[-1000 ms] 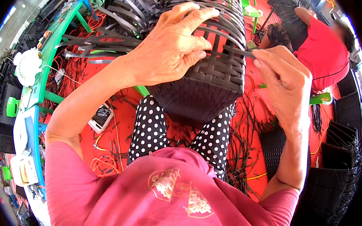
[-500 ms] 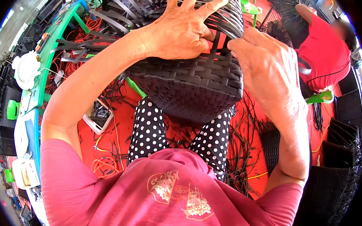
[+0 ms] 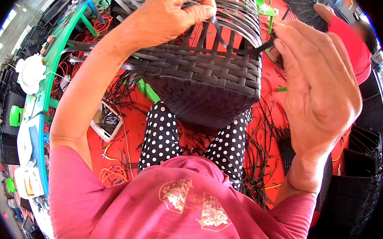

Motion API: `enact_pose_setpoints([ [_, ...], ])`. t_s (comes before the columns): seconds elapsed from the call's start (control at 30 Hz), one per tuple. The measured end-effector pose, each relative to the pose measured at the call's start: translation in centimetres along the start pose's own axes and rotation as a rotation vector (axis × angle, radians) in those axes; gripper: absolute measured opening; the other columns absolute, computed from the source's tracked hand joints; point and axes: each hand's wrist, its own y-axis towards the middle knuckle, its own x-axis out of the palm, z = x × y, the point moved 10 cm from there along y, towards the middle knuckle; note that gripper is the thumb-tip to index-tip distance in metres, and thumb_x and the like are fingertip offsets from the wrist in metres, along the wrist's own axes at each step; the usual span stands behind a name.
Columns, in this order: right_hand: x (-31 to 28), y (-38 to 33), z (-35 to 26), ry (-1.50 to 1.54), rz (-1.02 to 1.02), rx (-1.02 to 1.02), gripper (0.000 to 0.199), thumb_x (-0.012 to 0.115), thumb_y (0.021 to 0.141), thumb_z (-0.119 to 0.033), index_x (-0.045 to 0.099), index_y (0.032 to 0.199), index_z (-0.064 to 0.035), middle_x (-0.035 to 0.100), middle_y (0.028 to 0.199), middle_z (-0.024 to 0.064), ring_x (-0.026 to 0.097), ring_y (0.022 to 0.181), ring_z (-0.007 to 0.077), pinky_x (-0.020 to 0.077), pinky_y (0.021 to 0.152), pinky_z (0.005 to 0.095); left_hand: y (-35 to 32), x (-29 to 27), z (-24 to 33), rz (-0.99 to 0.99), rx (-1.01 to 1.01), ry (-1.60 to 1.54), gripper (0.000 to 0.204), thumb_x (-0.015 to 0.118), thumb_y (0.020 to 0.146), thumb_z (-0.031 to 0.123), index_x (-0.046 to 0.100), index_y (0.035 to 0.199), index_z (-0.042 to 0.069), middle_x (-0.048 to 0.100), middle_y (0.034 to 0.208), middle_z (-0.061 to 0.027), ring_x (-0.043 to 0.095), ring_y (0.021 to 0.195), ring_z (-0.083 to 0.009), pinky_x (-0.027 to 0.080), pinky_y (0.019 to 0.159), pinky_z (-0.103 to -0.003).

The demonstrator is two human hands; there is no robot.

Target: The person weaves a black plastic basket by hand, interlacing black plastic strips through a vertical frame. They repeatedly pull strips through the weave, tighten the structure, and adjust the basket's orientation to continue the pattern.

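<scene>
A dark woven basket [image 3: 199, 73] of flat plastic strips stands tilted in front of my knees, its lower wall tightly woven and its upper uprights bare and bent over. My left hand [image 3: 167, 18] is above its left part, thumb and forefinger pinched on a black weaving strip [image 3: 218, 31]. That strip hangs down to the row at the top of the weave. Off the basket's right corner, my right hand [image 3: 316, 79] has its fingers closed on a black strip end that runs out from the same row. Whether both are one strip I cannot tell for sure.
A green-edged table [image 3: 48, 74] with a white fan [image 3: 28, 73] runs along the left. A white tray [image 3: 108, 122] of dark pieces sits on the red floor among loose strips. Another person in red [image 3: 352, 46] is at the upper right; dark woven panels [image 3: 347, 206] stand below.
My left hand has left the basket's uprights and now pinches a strip higher up. My right hand has drawn away to the right, pulling a strip end out from the corner.
</scene>
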Motion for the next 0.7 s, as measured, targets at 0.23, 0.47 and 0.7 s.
enact_pose_setpoints([
  [0.23, 10.7, -1.1, 3.6, 1.046, -0.323, 0.599, 0.017, 0.062, 0.093, -0.011, 0.067, 0.103, 0.002, 0.064, 0.073, 0.0052, 0.064, 0.062, 0.0108, 0.0473, 0.053, 0.0279, -1.3, -1.1, 2.5, 0.103, 0.221, -0.354, 0.026, 0.059, 0.098, 0.027, 0.065, 0.092, 0.002, 0.038, 0.141, -0.0207, 0.033, 0.133, -0.0324, 0.021, 0.112, -0.049],
  [0.47, 7.4, 0.4, 4.5, 0.493, -0.126, 0.396, 0.011, 0.065, 0.092, -0.011, 0.066, 0.098, -0.0018, 0.059, 0.062, 0.0028, 0.05, 0.056, 0.007, 0.0395, 0.05, 0.0271, -4.2, 1.3, 1.4, 0.129, 0.119, 0.352, 0.013, 0.065, 0.089, 0.016, 0.067, 0.092, 0.003, 0.049, 0.134, -0.0102, 0.043, 0.127, -0.028, 0.031, 0.108, -0.041],
  [0.7, 11.5, 1.2, 2.2, 0.119, -0.507, -0.044, 0.012, 0.059, 0.079, -0.007, 0.065, 0.075, 0.0021, 0.063, 0.071, 0.0238, 0.065, 0.072, 0.0407, 0.0508, 0.067, 0.049, -2.3, 5.5, -2.6, -0.371, 0.019, 0.525, 0.037, 0.046, 0.098, 0.025, 0.069, 0.094, -0.004, 0.006, 0.159, -0.0257, 0.002, 0.141, -0.0576, 0.009, 0.111, -0.07],
])
